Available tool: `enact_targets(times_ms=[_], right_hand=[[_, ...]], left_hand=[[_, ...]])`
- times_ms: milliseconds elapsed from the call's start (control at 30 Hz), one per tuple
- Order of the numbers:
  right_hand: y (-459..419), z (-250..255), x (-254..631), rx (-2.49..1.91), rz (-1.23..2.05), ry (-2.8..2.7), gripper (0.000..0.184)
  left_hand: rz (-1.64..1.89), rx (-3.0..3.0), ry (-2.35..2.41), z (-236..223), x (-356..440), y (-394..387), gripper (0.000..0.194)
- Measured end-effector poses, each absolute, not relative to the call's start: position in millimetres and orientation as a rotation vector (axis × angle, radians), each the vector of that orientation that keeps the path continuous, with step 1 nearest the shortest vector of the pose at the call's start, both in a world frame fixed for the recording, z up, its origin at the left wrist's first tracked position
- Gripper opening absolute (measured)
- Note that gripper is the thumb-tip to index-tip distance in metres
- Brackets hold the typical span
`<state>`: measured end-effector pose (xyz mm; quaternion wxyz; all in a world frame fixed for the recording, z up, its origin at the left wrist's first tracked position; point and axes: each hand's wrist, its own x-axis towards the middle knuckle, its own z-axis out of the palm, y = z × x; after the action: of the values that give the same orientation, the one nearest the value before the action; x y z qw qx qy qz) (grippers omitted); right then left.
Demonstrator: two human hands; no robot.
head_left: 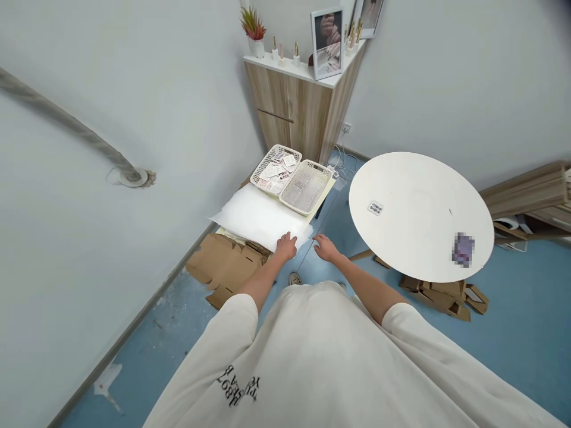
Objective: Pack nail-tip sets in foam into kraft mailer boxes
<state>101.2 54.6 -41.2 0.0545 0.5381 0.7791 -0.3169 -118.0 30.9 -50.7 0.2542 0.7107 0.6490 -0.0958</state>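
Note:
A stack of white sheets lies low in front of me, its edges uneven. My left hand rests at the near edge of the stack, fingers apart and touching the paper. Just right of the stack's corner, my right hand hovers over the floor, its fingers loosely bent and apart, with nothing visible in them. Behind the sheets stand two white plastic baskets. The left basket contains many small printed cards or packets; the right basket has clear flat pieces in it.
Flattened brown cardboard lies left of my feet. To the right stands a round white table bearing a small card and a blurred purple item. A wood-grain cabinet fills the corner; cables trail beside it.

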Motion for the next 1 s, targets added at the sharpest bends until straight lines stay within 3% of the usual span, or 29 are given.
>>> enact_targets(times_ms=[400, 600, 867, 1000], right_hand=[[50, -49, 86, 1.711, -1.015, 2.277, 0.047], [47, -51, 85, 1.734, -1.060, 2.226, 0.047], [47, -54, 80, 1.709, -1.073, 2.229, 0.044], [49, -58, 77, 1.715, -1.078, 2.221, 0.043]], left_hand=[[-0.215, 2.087, 1.609, -71, -125, 35, 0.047], [-0.234, 2.064, 1.607, -72, -134, 34, 0.056], [-0.161, 2.077, 1.598, -67, -136, 37, 0.043], [-0.047, 2.082, 1.624, -64, -141, 37, 0.046]])
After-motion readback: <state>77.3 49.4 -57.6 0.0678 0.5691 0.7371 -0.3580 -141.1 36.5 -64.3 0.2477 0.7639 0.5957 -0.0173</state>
